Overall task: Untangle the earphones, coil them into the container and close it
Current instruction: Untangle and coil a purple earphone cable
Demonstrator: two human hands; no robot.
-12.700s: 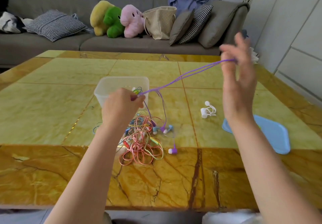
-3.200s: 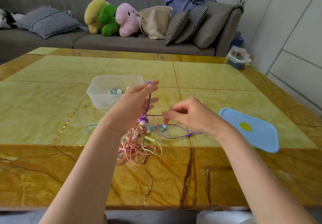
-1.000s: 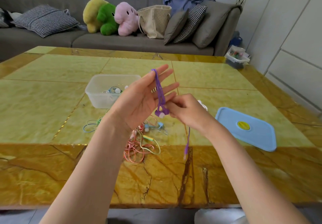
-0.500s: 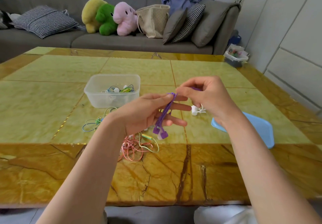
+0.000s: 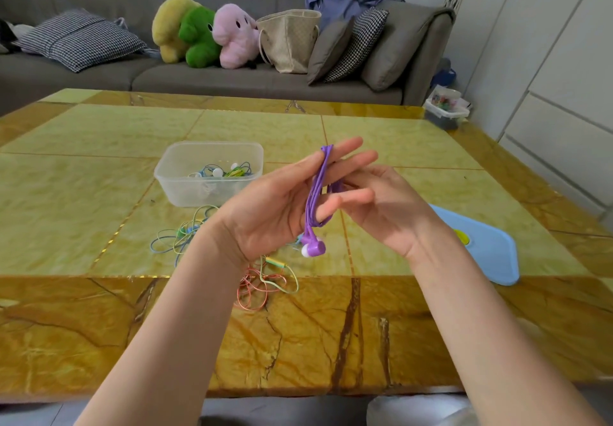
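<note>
Two hands up over the desk [image 5: 99, 134] right now. Left hand [image 5: 282, 206] has its fingers spread out straight with the purple earphones [image 5: 315, 200] looped round them, buds dangling below the palm. Right hand [image 5: 388, 206] sits just behind, fingertips hidden, so can't tell if it's pinching the cord or just feeding it. The box [image 5: 209, 173] sits farther back with a few sets inside; the lid [image 5: 491, 253] lies off to the right. A tangle [image 5: 262, 279] is left on the desk. Risk imo: the loops slide off those straight fingers on the way over, and the coil springs open. Loose buds could snag the pile too.
</note>
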